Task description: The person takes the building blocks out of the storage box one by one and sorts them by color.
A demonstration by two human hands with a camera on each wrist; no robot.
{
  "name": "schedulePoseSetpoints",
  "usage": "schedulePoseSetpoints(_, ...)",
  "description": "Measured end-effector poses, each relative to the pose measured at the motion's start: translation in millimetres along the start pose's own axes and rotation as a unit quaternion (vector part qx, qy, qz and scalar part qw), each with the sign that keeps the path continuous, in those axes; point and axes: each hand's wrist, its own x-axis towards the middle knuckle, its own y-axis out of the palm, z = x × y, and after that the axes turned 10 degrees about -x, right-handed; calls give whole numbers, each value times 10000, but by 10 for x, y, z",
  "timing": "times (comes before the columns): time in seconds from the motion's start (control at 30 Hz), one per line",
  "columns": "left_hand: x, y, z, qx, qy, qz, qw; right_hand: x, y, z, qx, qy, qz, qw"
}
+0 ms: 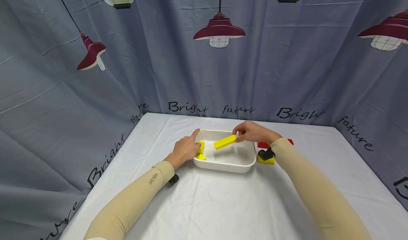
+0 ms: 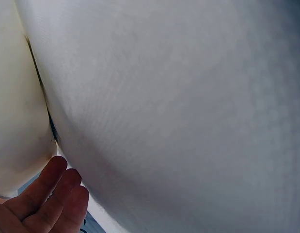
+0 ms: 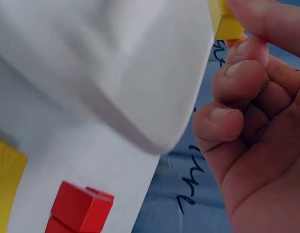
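My right hand (image 1: pixel 253 131) pinches one end of a long yellow block (image 1: pixel 225 142) between thumb and fingers. The block slants over the inside of a white rectangular tray (image 1: pixel 224 167). In the right wrist view, only the gripped end of the block (image 3: pixel 229 26) shows, beside the tray wall. My left hand (image 1: pixel 185 148) holds the tray's left side, its index finger stretched along the rim. Beneath that hand, the left wrist view shows several fingers (image 2: pixel 50 199) against the outer wall. Yellow blocks (image 1: pixel 201 157) lie inside the tray at its left end, partly hidden by the left hand.
Right of the tray lie red blocks (image 1: pixel 263 145) and a yellow block (image 1: pixel 266 161), partly covered by the right wrist and its black camera (image 1: pixel 267 154). A white cloth (image 1: pixel 204 204) covers the table. Grey-blue curtains (image 1: pixel 178 73) hang behind and at the sides.
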Motion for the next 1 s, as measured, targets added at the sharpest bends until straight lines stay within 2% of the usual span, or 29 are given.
schedulePoseSetpoints(0.27, -5, -25, 0, -48, 5, 20, 10000, -174, -86, -94, -89, 37, -177, 9998)
schedulePoseSetpoints(0.57, -13, -19, -14, -41, 3, 59, 10000, -441, -148, -153, -97, 297, -388, 9988)
schedulePoseSetpoints(1.0, 5, -3, 3, -5, 1, 41, 10000, -795, -182, -384, 65, 423, -730, 9964)
